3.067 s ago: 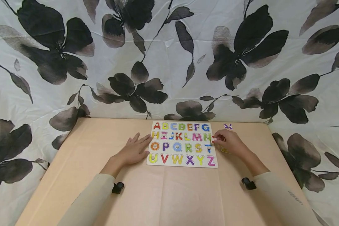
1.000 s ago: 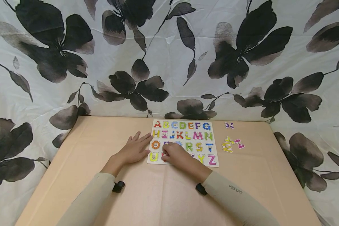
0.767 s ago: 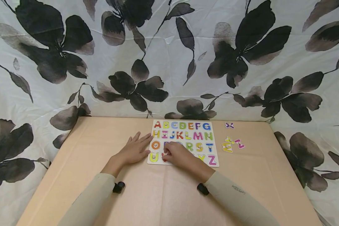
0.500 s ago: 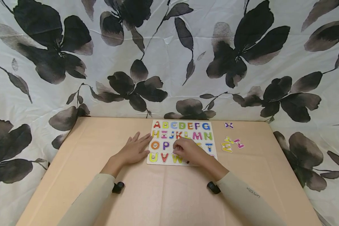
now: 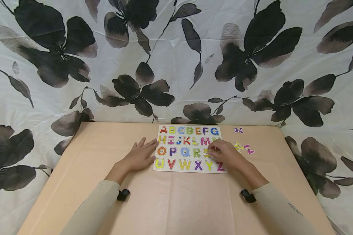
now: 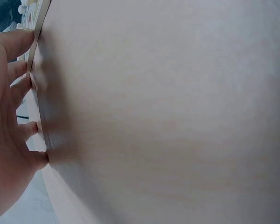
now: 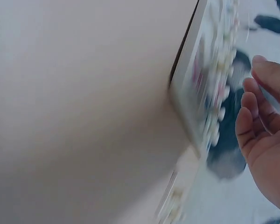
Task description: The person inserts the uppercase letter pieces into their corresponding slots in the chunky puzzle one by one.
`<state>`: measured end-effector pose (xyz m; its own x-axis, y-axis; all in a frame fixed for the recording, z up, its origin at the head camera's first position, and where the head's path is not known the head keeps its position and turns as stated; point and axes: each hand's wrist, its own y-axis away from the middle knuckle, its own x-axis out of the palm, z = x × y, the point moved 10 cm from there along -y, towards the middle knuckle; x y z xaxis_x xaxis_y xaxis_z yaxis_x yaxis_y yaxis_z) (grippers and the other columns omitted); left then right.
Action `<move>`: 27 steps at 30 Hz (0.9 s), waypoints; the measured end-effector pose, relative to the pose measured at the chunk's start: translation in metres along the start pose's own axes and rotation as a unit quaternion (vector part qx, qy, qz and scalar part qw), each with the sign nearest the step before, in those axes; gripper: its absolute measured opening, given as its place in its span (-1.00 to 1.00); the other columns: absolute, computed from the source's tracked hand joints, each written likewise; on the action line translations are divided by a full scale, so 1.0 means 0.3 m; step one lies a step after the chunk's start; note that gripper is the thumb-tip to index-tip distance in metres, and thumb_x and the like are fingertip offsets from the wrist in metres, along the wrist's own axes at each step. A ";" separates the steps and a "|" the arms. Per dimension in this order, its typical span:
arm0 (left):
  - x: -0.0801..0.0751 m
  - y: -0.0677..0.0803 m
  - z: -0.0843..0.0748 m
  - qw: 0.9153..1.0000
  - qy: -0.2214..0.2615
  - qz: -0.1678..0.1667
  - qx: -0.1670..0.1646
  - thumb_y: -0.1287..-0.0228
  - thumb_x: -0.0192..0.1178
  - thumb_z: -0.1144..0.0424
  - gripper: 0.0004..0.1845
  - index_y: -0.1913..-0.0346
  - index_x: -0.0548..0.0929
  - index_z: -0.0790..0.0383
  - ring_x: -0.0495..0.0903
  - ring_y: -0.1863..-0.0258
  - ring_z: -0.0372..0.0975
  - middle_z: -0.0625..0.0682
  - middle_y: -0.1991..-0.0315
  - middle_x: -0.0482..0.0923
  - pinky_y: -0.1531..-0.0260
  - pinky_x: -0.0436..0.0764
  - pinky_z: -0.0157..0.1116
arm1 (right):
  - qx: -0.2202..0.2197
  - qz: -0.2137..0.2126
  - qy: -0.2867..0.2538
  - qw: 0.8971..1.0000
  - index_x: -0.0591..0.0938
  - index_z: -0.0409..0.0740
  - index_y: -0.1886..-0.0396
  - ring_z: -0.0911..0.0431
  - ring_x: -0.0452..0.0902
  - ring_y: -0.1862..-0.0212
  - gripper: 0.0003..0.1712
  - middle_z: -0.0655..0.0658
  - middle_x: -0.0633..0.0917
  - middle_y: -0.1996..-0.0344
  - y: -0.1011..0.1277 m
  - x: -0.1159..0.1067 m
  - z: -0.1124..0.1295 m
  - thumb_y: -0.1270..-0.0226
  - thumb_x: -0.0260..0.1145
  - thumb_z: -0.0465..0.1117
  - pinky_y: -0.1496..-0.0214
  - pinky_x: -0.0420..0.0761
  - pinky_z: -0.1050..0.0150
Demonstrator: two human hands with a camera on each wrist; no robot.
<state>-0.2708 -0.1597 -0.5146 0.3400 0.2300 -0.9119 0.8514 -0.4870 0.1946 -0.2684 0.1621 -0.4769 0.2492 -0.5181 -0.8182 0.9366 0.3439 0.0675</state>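
A white alphabet puzzle board (image 5: 189, 157) with coloured letters lies at the far middle of the tan table (image 5: 176, 202). My left hand (image 5: 141, 155) lies flat beside it, and its fingertips (image 6: 25, 70) touch the board's left edge (image 6: 37, 21). My right hand (image 5: 225, 154) hovers over the board's right side, covering the N and T area. Its fingers (image 7: 252, 116) are loosely curled, and nothing shows between them. The red piece (image 5: 171, 163) in the V slot points upward. In the right wrist view the board's edge (image 7: 189, 100) is blurred.
Loose letters lie on the table right of the board: a purple X (image 5: 238, 130), a yellow piece (image 5: 238, 145) and a pink piece (image 5: 249, 149). A white cloth with black flowers (image 5: 176, 58) hangs behind and around the table.
My right hand moved from the loose letters to the red V, then swept right across the board to the S and T area. The V now sits inverted. My left hand stayed still.
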 end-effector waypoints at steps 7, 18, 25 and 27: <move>-0.005 0.002 0.000 1.000 0.002 0.002 -0.006 -0.51 0.09 -0.08 -0.26 -0.65 0.17 -0.01 -0.16 -0.66 0.25 -0.05 -0.67 0.06 -0.51 -0.09 0.41 | 0.059 -0.049 0.008 0.997 0.72 -0.14 0.04 0.04 0.54 0.15 -0.78 -0.07 0.66 0.19 0.065 -0.107 -0.189 -0.40 0.44 -0.16 0.10 0.63 0.21; 0.004 -0.001 0.008 1.000 0.002 0.004 -0.010 -0.51 0.08 -0.09 -0.25 -0.65 0.16 -0.03 -0.17 -0.66 0.24 -0.05 -0.68 0.04 -0.51 -0.10 0.40 | 0.137 -0.070 0.024 0.988 0.64 -0.28 0.06 -0.01 0.47 0.21 -0.65 -0.14 0.59 0.32 0.129 -0.143 -0.361 -0.35 0.49 -0.13 0.24 0.51 0.23; 0.001 -0.002 0.004 1.000 0.005 0.000 -0.006 -0.51 0.09 -0.08 -0.25 -0.65 0.16 -0.02 -0.15 -0.66 0.25 -0.05 -0.67 0.06 -0.51 -0.10 0.41 | 0.134 -0.071 0.038 0.988 0.61 -0.28 0.15 0.02 0.46 0.29 -0.66 -0.11 0.58 0.41 0.127 -0.123 -0.375 -0.34 0.49 -0.11 0.27 0.45 0.22; 0.001 -0.003 0.002 1.000 0.003 -0.001 -0.005 -0.51 0.09 -0.08 -0.25 -0.65 0.16 -0.03 -0.15 -0.66 0.25 -0.06 -0.67 0.06 -0.51 -0.10 0.41 | 0.125 -0.071 0.044 0.989 0.62 -0.27 0.19 0.03 0.46 0.31 -0.69 -0.10 0.59 0.42 0.123 -0.120 -0.370 -0.33 0.49 -0.13 0.28 0.45 0.22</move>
<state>-0.2717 -0.1599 -0.5153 0.3415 0.2362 -0.9097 0.8555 -0.4790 0.1968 -0.2700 0.2805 -0.5083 0.0981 -0.4739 -0.8751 0.9950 0.0630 0.0775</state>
